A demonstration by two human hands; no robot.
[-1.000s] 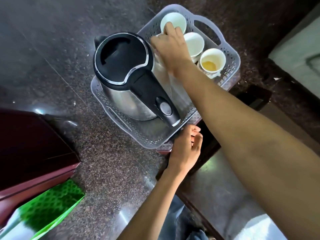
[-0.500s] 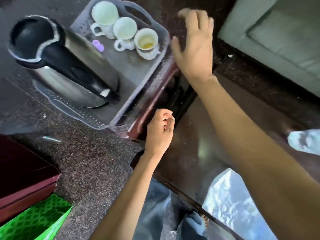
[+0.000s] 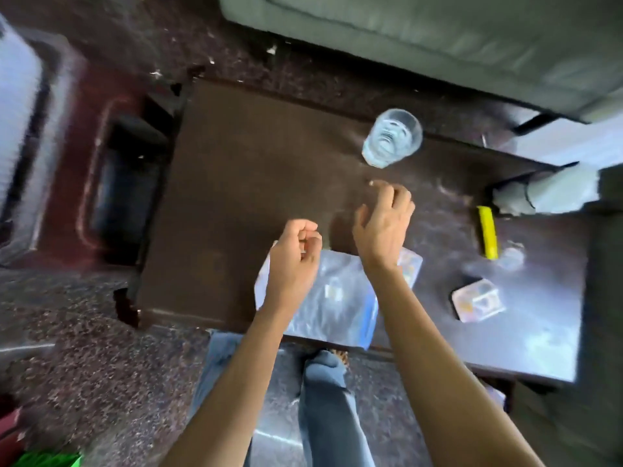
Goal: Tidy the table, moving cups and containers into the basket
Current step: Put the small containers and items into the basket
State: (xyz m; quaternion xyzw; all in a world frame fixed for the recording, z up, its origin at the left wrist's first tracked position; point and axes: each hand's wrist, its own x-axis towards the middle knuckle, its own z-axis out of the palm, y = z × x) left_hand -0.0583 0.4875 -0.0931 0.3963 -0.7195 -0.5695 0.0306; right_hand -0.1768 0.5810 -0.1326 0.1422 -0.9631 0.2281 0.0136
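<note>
Legs: our jeans (image 3: 323, 416) show at the bottom edge, over the speckled floor (image 3: 101, 365).
Packet: a clear plastic packet (image 3: 333, 308) lies at the near edge of the dark table (image 3: 236, 197), partly under both our wrists.
Left hand: our left hand (image 3: 293, 257) is curled into a loose fist above the packet, and we see nothing in it.
Right hand: our right hand (image 3: 384, 227) hovers over the table with fingers spread and bent, holding nothing, apart from the glass.
Right side: a small printed box (image 3: 477, 299) and a yellow object (image 3: 487, 235) rest on the table.
Glass: the clear glass (image 3: 392, 138) stands near the far edge, beyond our right hand.
Beyond: a grey sofa (image 3: 438, 35) lies past the table.
</note>
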